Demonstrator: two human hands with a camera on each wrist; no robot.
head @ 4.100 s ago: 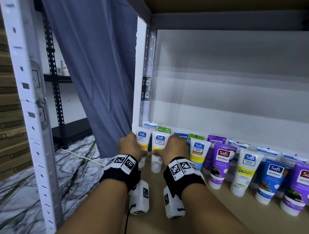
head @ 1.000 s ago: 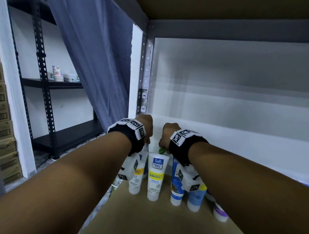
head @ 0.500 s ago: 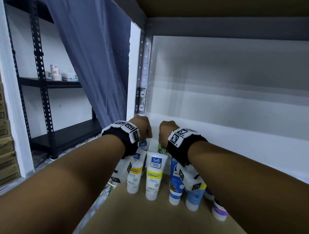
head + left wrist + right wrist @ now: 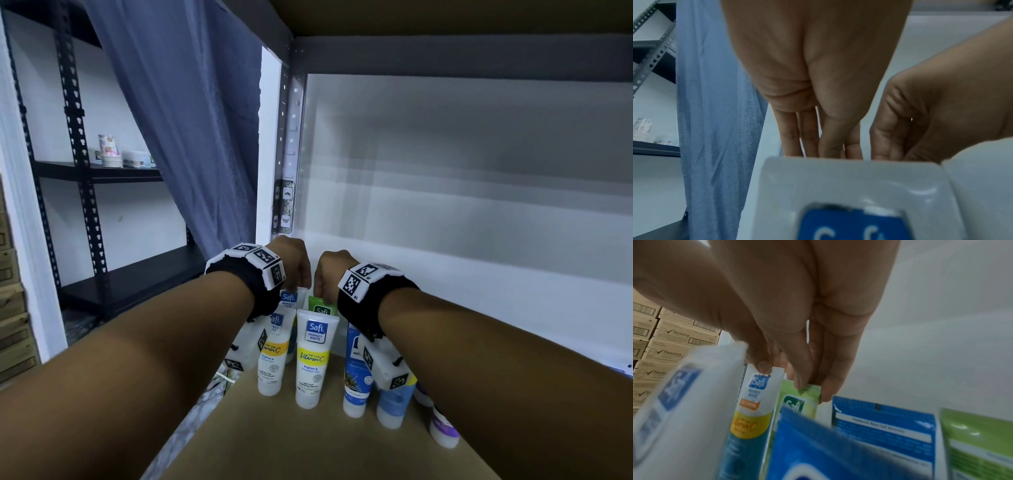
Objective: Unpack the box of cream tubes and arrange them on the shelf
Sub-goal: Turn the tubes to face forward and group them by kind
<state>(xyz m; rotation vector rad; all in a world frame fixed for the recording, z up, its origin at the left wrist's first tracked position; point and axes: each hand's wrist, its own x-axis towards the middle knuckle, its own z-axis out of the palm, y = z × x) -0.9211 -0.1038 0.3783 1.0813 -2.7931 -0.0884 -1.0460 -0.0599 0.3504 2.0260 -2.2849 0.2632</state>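
Note:
Safi cream tubes stand cap-down in rows at the left end of the brown shelf board. Two white Perfect White tubes stand in front, with a blue tube to their right. Both hands reach over them into the back row. My left hand points down, thumb against fingers, pinching the top edge of a white back-row tube. Beside it, my right hand pinches the top edge of a green tube. In the left wrist view a front white tube hides the left fingertips.
A perforated shelf post and a grey-blue curtain stand just left of the hands. The shelf above is close overhead. More tubes, one purple, run right under my forearm. A black rack and stacked cartons stand further left.
Four seconds ago both hands held the front white tubes; they now reach over to the back row. Over the last second the hands have barely shifted.

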